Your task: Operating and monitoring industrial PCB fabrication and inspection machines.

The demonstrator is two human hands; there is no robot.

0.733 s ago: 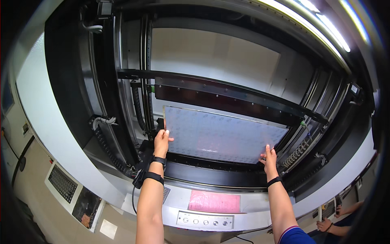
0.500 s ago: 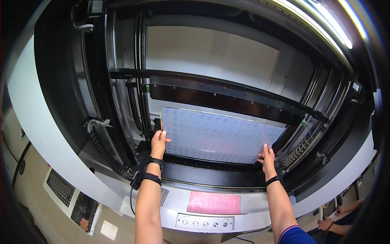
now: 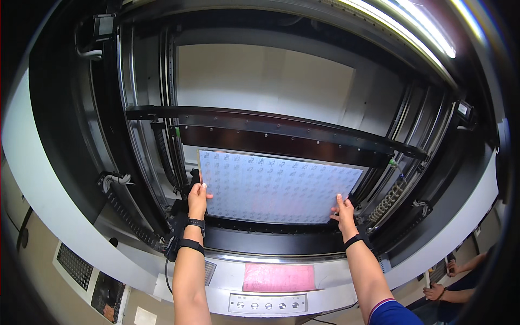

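A rectangular panel covered in pale blue film with rows of small dark print (image 3: 276,187) lies between my two hands, inside a large black-framed machine. My left hand (image 3: 198,198) grips the panel's left edge, its thumb on top and the other fingers partly hidden underneath. At the lower right corner, my right hand (image 3: 343,212) holds the panel with its thumb on the upper face and fingers curled at the edge. The panel's far edge lies close to a dark crossbar with a row of screws (image 3: 265,132).
Rails and a cable chain (image 3: 130,203) run along the left side. A coiled hose (image 3: 387,201) is at the right. On the white front ledge lie a pink sheet (image 3: 278,278) and a panel of round knobs (image 3: 268,305). Another person's hands (image 3: 437,291) show at lower right.
My view has shifted, so the whole scene sits further left and slightly lower. Both hands keep their hold on the panel, whose print shows more sharply now.
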